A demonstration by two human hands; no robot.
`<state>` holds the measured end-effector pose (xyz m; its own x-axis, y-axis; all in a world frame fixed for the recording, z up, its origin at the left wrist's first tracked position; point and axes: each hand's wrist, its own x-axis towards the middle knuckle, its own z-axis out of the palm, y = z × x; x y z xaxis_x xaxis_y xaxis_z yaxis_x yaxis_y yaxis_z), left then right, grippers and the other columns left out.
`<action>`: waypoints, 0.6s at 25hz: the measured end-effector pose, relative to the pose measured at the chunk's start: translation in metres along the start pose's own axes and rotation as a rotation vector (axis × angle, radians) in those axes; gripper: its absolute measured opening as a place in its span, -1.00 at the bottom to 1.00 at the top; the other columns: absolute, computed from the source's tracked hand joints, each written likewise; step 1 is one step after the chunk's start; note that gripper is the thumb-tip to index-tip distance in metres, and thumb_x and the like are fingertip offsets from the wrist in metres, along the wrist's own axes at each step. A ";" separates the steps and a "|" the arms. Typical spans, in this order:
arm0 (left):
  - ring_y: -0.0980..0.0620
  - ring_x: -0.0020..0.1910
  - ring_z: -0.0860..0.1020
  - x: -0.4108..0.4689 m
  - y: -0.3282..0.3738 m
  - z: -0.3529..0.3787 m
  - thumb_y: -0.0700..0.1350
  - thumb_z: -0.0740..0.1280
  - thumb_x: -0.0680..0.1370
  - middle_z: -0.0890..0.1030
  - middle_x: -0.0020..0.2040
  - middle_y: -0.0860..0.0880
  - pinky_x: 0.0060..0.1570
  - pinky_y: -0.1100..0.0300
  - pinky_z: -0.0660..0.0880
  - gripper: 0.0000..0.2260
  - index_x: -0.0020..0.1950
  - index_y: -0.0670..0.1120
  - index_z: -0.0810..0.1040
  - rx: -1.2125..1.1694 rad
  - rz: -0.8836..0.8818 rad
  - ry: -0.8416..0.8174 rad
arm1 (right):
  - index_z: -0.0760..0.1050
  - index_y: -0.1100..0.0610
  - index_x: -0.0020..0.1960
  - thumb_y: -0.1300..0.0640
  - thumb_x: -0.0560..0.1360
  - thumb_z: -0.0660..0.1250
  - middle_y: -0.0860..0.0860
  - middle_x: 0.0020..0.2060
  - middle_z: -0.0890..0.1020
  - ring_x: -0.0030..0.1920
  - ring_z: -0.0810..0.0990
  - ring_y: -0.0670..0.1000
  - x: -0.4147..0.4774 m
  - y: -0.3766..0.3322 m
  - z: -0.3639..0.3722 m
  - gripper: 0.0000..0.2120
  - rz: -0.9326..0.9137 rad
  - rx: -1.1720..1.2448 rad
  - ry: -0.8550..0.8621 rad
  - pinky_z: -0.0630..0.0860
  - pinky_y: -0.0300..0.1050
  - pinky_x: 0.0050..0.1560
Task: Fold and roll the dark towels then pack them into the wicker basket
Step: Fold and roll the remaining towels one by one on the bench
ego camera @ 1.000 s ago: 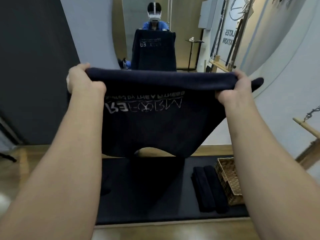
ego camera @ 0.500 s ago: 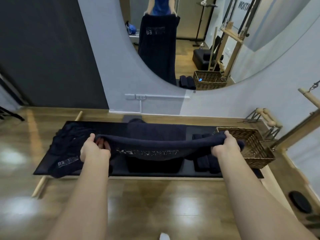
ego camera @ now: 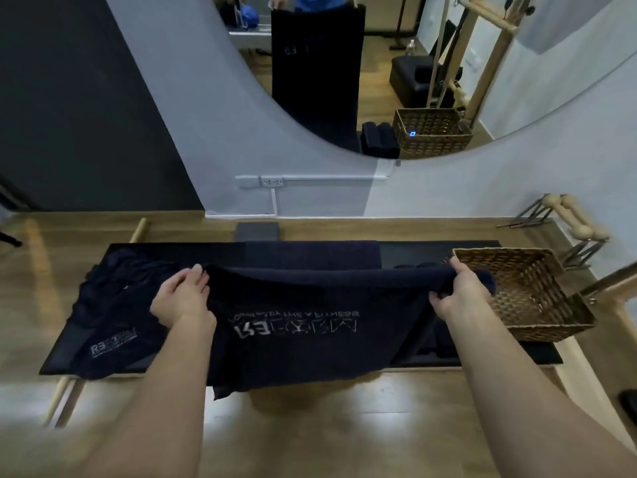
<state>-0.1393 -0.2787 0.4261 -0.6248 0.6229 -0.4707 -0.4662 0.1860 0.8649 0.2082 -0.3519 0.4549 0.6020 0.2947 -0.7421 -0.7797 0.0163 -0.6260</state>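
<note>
Long flat black mat point(ego camera: 424, 255) on the wood floor point(ego camera: 310, 426). Over its middle hangs a soft dark towel point(ego camera: 310, 339), white print upside down and too blurry to read. Square woven wicker basket point(ego camera: 551, 334) sits at 3 o'clock on the mat's end. Left hand point(ego camera: 182, 298) and right hand point(ego camera: 455, 293) each pinch a top corner, stretching it wide.

Both hands have come down. A second ago they held the towel point(ego camera: 310, 326) up before the mirror point(ego camera: 379, 81), hanging free. Now the left hand point(ego camera: 182, 298) and right hand point(ego camera: 458, 291) grip its far edge low over the mat point(ego camera: 413, 255). In the last half second the towel has spread toward the person, its white lettering now plain and its near edge past the mat's front.
</note>
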 end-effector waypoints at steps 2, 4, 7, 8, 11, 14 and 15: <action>0.04 -0.10 0.70 0.046 -0.016 0.045 -0.34 0.42 0.49 0.70 -0.06 -0.14 -0.02 0.20 0.63 -0.86 -0.03 -0.14 0.64 0.076 0.052 -0.062 | 0.33 0.09 0.40 0.16 0.49 0.45 0.10 0.19 0.54 0.08 0.56 0.14 0.047 0.003 0.039 -0.47 0.011 -0.020 -0.034 0.56 0.01 -0.07; 0.08 -0.11 0.70 0.093 -0.042 0.090 -0.37 0.40 0.49 0.71 -0.06 -0.11 -0.05 0.23 0.62 -0.80 -0.05 -0.08 0.64 0.155 0.084 -0.106 | 0.38 0.12 0.33 0.21 0.53 0.39 0.10 0.14 0.55 -0.03 0.56 0.09 0.094 0.015 0.081 -0.60 0.005 -0.053 -0.072 0.53 -0.07 -0.15; 0.03 -0.14 0.71 0.170 -0.095 0.155 -0.31 0.38 0.53 0.70 -0.09 -0.14 -0.10 0.25 0.62 -0.87 0.04 -0.14 0.62 0.226 0.146 -0.125 | 0.44 0.11 0.09 0.18 0.49 0.45 0.05 -0.04 0.56 -0.15 0.53 0.01 0.183 0.045 0.139 -0.75 -0.017 -0.142 -0.053 0.47 -0.19 -0.33; 0.02 -0.16 0.70 0.196 -0.115 0.173 -0.28 0.36 0.56 0.69 -0.10 -0.14 -0.12 0.25 0.62 -0.89 0.06 -0.14 0.60 0.258 0.167 -0.137 | 0.45 0.10 -0.01 0.16 0.48 0.47 0.03 -0.10 0.56 -0.20 0.52 -0.02 0.213 0.056 0.155 -0.79 -0.022 -0.167 -0.035 0.44 -0.22 -0.39; 0.04 -0.22 0.68 0.295 -0.196 0.225 -0.20 0.28 0.62 0.67 -0.16 -0.09 -0.15 0.22 0.61 -0.91 0.05 -0.07 0.56 0.418 0.227 -0.182 | 0.43 0.09 -0.09 0.14 0.57 0.36 0.01 -0.21 0.53 -0.33 0.47 -0.06 0.332 0.103 0.204 -0.88 -0.002 -0.225 -0.014 0.36 -0.32 -0.52; 0.05 -0.22 0.67 0.385 -0.268 0.267 -0.14 0.22 0.64 0.68 -0.13 -0.10 -0.14 0.18 0.62 -0.86 -0.03 -0.01 0.57 0.563 0.265 -0.195 | 0.42 0.09 -0.10 0.15 0.65 0.19 0.03 -0.25 0.51 -0.34 0.49 -0.06 0.435 0.148 0.244 -0.85 0.005 -0.320 -0.024 0.35 -0.32 -0.52; 0.05 -0.21 0.68 0.407 -0.284 0.280 -0.13 0.21 0.64 0.68 -0.12 -0.10 -0.13 0.19 0.63 -0.84 -0.04 -0.02 0.57 0.603 0.272 -0.205 | 0.42 0.08 -0.10 0.14 0.66 0.16 0.03 -0.24 0.52 -0.32 0.52 -0.07 0.461 0.158 0.255 -0.83 -0.002 -0.341 -0.032 0.37 -0.31 -0.51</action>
<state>-0.0856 0.1348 0.0372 -0.5112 0.8275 -0.2323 0.1572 0.3557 0.9213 0.3182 0.0298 0.0751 0.5937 0.3249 -0.7362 -0.6726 -0.3019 -0.6756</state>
